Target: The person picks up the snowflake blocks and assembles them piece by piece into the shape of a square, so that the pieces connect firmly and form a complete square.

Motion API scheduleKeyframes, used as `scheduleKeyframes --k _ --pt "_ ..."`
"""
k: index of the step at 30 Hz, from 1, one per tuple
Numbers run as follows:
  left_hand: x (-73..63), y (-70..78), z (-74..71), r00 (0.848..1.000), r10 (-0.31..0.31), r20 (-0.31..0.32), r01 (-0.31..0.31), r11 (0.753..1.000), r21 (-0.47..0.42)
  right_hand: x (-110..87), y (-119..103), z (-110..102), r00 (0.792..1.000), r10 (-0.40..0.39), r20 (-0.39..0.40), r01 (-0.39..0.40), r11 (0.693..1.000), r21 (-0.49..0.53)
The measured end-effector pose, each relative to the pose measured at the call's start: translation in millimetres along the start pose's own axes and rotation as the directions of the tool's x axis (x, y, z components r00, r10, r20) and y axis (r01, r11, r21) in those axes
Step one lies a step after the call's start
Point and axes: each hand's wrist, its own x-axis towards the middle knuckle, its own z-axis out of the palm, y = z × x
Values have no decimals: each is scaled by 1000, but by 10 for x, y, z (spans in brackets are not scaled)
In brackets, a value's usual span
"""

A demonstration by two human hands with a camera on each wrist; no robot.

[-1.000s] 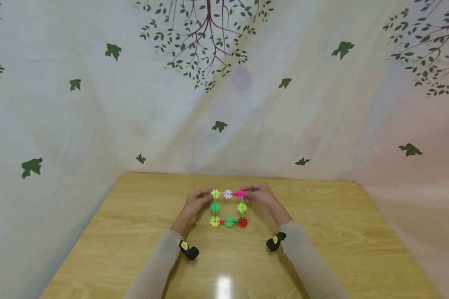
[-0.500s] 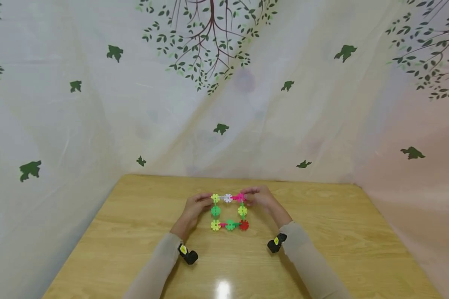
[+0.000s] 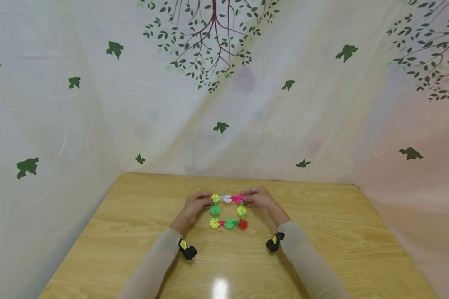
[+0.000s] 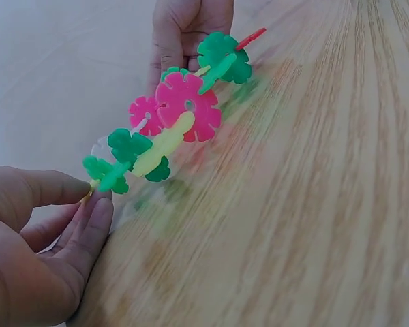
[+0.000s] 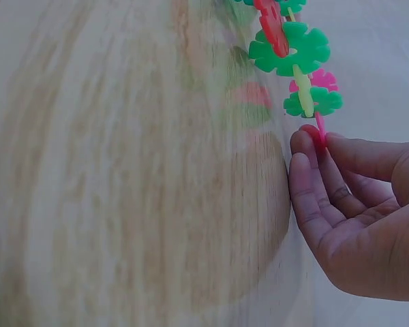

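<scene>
Several flower-shaped interlocking plastic discs, joined edge to edge, form a square frame (image 3: 229,224) with an open middle. Its far-left corner is a yellow disc (image 3: 215,198), pinched between thumb and fingers of my left hand (image 3: 195,205). At the far-right corner, my right hand (image 3: 262,197) pinches a pink disc (image 5: 320,127). A red disc (image 3: 243,224) makes up the near-right corner, another yellow one (image 3: 214,223) the near-left. In the left wrist view, the green and pink discs (image 4: 198,109) stand over their blurred reflection on the wood.
The wooden table (image 3: 224,253) stretches out on all sides of the hands. Behind it hangs a pale cloth (image 3: 247,137) printed with branches and green birds. A small black camera (image 3: 188,250) is strapped to the left wrist, and another camera (image 3: 275,242) to the right.
Both hands keep their pinch on the far corners of the disc frame. The head view has shifted slightly; otherwise hands and frame stay almost in place.
</scene>
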Motion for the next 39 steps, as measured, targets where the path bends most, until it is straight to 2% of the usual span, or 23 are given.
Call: scheduleKeyframes --k 5,17,22,29,31,36,39 --pt "38 9 -11 1000 -10 10 9 1000 17 40 -12 -18 1000 7 7 -7 1000 0" --pt "154 55 -34 993 -119 25 118 992 45 114 -40 -71 999 36 6 -35 999 -31" --pt "173 75 -21 992 -116 44 113 992 53 140 -61 -91 999 49 1 -49 998 -31" --pt "201 101 -67 989 -66 134 61 997 36 176 -131 -124 999 51 -2 -51 998 -29" --pt "226 112 -81 988 -71 138 64 996 57 181 -168 -124 999 51 -4 -51 998 -40" --pt "231 157 -125 990 -98 102 82 985 150 164 -245 -113 999 38 -19 -40 995 -97" --pt "207 193 -165 994 -58 90 38 977 208 138 -272 -122 999 -16 -39 11 989 -146"
